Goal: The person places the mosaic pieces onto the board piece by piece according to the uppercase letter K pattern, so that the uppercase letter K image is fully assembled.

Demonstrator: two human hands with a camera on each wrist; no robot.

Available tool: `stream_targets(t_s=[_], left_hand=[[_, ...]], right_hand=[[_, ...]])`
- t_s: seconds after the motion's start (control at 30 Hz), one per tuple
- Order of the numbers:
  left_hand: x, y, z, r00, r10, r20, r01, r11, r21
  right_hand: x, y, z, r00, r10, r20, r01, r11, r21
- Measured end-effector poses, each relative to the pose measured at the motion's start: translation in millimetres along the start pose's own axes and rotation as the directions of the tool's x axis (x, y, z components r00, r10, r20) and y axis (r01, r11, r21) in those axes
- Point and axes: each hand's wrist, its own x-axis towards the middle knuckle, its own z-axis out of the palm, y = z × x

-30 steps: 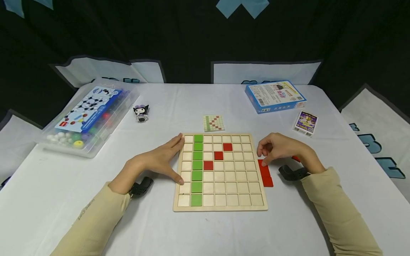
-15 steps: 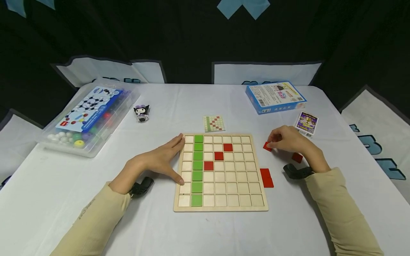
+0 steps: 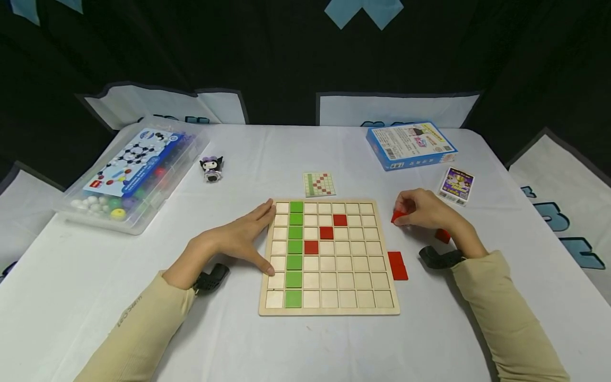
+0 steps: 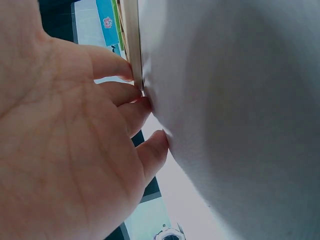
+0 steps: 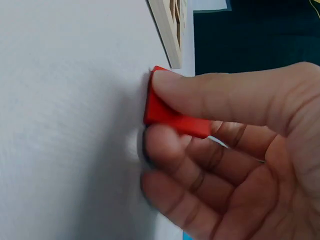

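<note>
A wooden grid board lies on the white table. One column holds green tiles, and several red tiles form a diagonal beside it. My left hand rests at the board's left edge with fingers and thumb spread; in the left wrist view its fingertips touch the tablecloth by the board's wooden side. To the right of the board, my right hand pinches a red square tile between thumb and fingers, low over the cloth.
More red tiles lie against the board's right edge, and another red tile is partly behind the right wrist. A pattern card sits beyond the board. Farther off are a clear plastic case, a small figurine, a blue box and a small card box.
My right hand has picked up a red tile from beside the board and moved it away, up and to the right, then slightly back left. The left hand stays put.
</note>
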Motion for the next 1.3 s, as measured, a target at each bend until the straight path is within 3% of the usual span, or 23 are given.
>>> stream_targets(t_s=[0.2,0.43,0.8,1.07,1.3], left_hand=[[0.1,-0.1,0.3,1.0,-0.008,0.0,0.008,1.0,-0.002],[0.0,1.0,-0.5,1.0,-0.004,0.0,0.004,1.0,0.0],[-0.4,1.0,-0.4,1.0,-0.003,0.0,0.003,1.0,0.002],[-0.3,0.0,1.7,1.0,-0.01,0.002,0.01,1.0,-0.01],[-0.5,0.7,0.0,1.0,-0.009,0.001,0.009,1.0,0.003]], right_hand=[[1.0,5.5,1.4,0.999,-0.013,0.031,0.011,0.998,0.066],[3.3,9.9,1.3,1.0,-0.019,0.013,0.017,0.985,0.169],[15.6,-2.5,5.5,0.99,0.086,-0.112,-0.052,0.96,0.276],[41.2,-21.5,16.3,0.994,0.028,-0.101,0.017,0.91,0.414],[57.1,-32.5,24.9,0.996,-0.015,-0.085,0.048,0.914,0.404]])
